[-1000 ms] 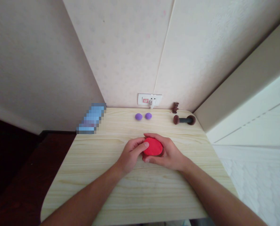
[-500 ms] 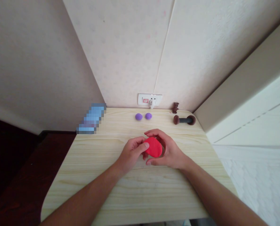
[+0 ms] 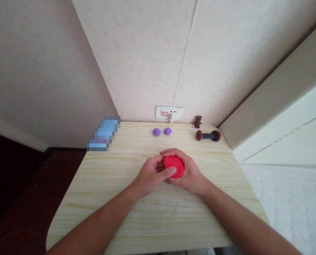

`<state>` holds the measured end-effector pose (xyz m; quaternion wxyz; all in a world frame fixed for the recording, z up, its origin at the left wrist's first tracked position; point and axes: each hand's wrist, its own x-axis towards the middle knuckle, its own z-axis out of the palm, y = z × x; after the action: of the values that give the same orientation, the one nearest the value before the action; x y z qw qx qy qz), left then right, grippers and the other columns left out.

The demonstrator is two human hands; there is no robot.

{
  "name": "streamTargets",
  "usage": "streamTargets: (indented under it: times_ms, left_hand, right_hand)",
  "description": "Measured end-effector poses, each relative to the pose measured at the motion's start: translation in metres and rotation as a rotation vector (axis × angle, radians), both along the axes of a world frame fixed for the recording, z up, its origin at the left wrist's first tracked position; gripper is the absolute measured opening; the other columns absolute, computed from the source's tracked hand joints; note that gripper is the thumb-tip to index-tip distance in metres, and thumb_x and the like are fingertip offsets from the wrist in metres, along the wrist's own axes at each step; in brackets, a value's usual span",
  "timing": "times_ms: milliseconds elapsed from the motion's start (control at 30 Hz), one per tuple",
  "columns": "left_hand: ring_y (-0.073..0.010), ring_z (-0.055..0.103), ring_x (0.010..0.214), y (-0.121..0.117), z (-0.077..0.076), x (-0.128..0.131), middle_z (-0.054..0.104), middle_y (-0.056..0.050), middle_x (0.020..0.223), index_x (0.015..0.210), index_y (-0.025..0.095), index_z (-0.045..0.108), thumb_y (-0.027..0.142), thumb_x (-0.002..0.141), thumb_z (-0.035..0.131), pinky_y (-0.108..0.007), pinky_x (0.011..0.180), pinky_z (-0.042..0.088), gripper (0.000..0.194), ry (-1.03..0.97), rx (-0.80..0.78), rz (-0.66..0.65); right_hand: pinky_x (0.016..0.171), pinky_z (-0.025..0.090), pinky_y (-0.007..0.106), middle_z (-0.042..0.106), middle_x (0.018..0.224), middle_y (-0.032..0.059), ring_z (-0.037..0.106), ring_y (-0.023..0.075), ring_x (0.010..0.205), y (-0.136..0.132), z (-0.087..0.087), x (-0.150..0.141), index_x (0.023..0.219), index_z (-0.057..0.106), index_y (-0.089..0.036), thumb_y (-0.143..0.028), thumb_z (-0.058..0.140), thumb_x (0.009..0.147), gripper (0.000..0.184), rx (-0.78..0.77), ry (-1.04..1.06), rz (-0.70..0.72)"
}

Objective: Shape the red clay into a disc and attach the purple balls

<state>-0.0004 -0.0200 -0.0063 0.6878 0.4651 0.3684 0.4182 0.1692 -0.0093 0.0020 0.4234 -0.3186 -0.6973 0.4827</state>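
Note:
A flattened red disc of what looks like modelling clay is held between both hands above the middle of the wood-grain table. My left hand grips it from the left, its thumb lying across the top face and its fingers partly hidden beneath. Around the disc's right edge curls my right hand, fingers along the far side and thumb along the near side. Beyond the hands, two purple clay balls rest side by side near the wall.
A dumbbell-shaped object with brown ends and a dark bar lies at the back right, with a small brown figurine behind it. At the back left is a blurred-out blue item. A wall socket holds a white plug.
My left thumb has slid right and nearer across the red disc. My right hand has closed in from a loose curve to touch the disc's edge.

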Motion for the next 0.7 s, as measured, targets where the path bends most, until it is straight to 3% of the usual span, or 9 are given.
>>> streamTargets:
  times_ms: [233, 400, 700]
  left_hand:
    - [-0.0132, 0.064, 0.069, 0.002, 0.001, 0.002, 0.072, -0.003, 0.082, 0.094, 0.012, 0.067, 0.032, 0.067, 0.088, -0.021, 0.060, 0.048, 0.039, -0.064, -0.042, 0.036]
    - [-0.0107, 0.061, 0.062, 0.002, 0.002, 0.001, 0.069, 0.000, 0.074, 0.092, 0.014, 0.067, 0.033, 0.073, 0.085, -0.020, 0.055, 0.045, 0.032, -0.088, -0.038, 0.070]
    - [-0.0090, 0.058, 0.058, 0.002, -0.006, 0.000, 0.069, -0.001, 0.073, 0.087, 0.013, 0.066, 0.033, 0.075, 0.084, -0.019, 0.053, 0.044, 0.030, -0.146, -0.075, 0.124]
  right_hand:
    - [0.104, 0.052, 0.045, 0.068, 0.128, 0.0107, 0.067, 0.0294, 0.116, 0.003, -0.003, 0.005, 0.134, 0.062, -0.025, -0.033, 0.096, 0.060, 0.081, 0.053, -0.094, -0.014]
    - [0.110, 0.050, 0.048, 0.065, 0.139, 0.0137, 0.069, 0.0303, 0.120, 0.003, -0.010, 0.007, 0.153, 0.043, -0.026, -0.035, 0.096, 0.062, 0.106, 0.069, -0.090, -0.079]
    - [0.098, 0.060, 0.041, 0.074, 0.127, 0.0109, 0.075, 0.0301, 0.107, 0.002, -0.004, 0.012, 0.147, 0.054, -0.025, -0.040, 0.092, 0.069, 0.089, 0.219, -0.238, -0.155]
